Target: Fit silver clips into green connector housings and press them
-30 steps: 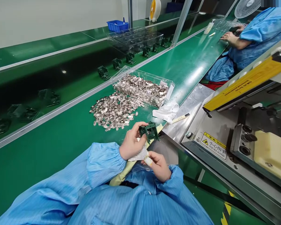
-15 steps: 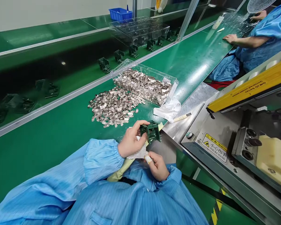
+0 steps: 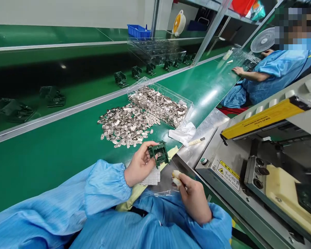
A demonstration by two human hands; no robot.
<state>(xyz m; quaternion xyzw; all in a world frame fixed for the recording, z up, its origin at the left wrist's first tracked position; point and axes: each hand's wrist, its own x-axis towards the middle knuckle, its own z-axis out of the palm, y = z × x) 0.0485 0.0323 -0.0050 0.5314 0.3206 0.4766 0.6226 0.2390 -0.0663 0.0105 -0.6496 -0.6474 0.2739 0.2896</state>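
My left hand grips a dark green plastic housing, a square open frame, between thumb and fingers. Just under it lies a block of small silvery parts in neat rows, partly hidden by the hand. My right hand is held to the right, apart from the housing. White coverings wrap its thumb and fingertip, which are close together; whether something small sits between them I cannot make out. Beyond both hands, a heap of small metal pieces lies on the green bench.
A clear plastic box full of metal pieces stands behind the heap. A white cloth and a marked strip lie by the machine at right. Several green housings line the conveyor. A co-worker sits beyond.
My right hand has moved away to the right from the rows of parts. The housing in my left hand has turned, its open frame now facing up more. The view has shifted upward.
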